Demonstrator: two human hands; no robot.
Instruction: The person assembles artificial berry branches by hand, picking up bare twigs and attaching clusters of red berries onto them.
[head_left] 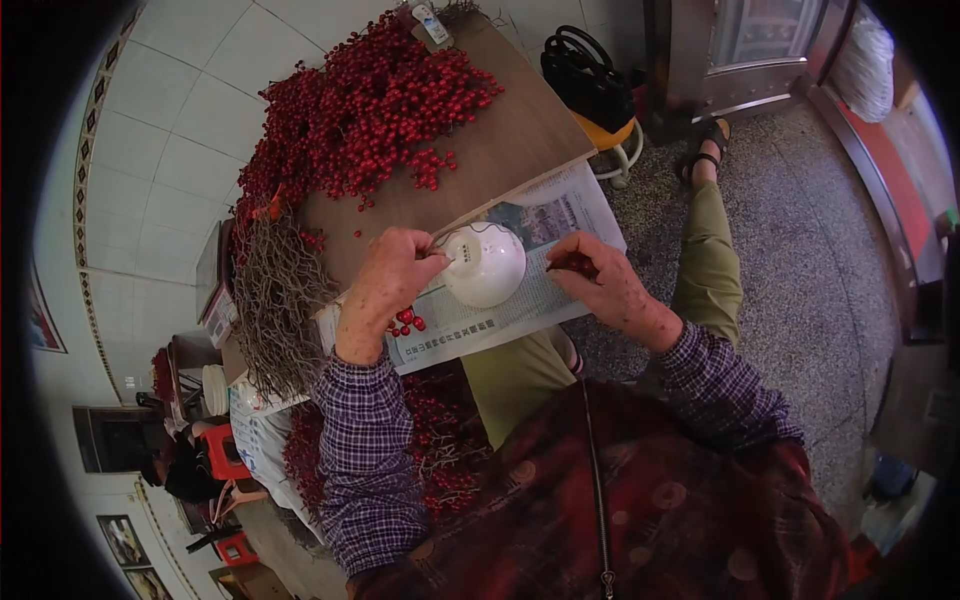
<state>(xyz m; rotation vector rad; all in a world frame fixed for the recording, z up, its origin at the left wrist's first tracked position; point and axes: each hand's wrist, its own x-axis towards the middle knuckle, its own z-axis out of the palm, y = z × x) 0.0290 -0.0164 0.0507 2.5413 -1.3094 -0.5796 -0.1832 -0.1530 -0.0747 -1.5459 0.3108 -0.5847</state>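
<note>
A white bowl [497, 275] lies upside down on a newspaper [450, 330] at the table edge, a small printed mark on its base. My left hand [388, 282] is closed in a pinch at the bowl's left side, on a thin brown stem [478, 226] that curves over the bowl's far rim. Below that hand hang a few red berries [406, 321]; whether they belong to this stem I cannot tell. To the right of the bowl, apart from it, my right hand [612, 292] is closed around something dark red and berry-like [573, 262], partly hidden by the fingers.
Red berry branches [370, 105] are heaped on the brown table [480, 150], their bare stems [275, 300] hanging over its left side. More berry branches [440, 450] lie below my left arm. A yellow stool [607, 135] holding a black bag [585, 80] stands beyond the table.
</note>
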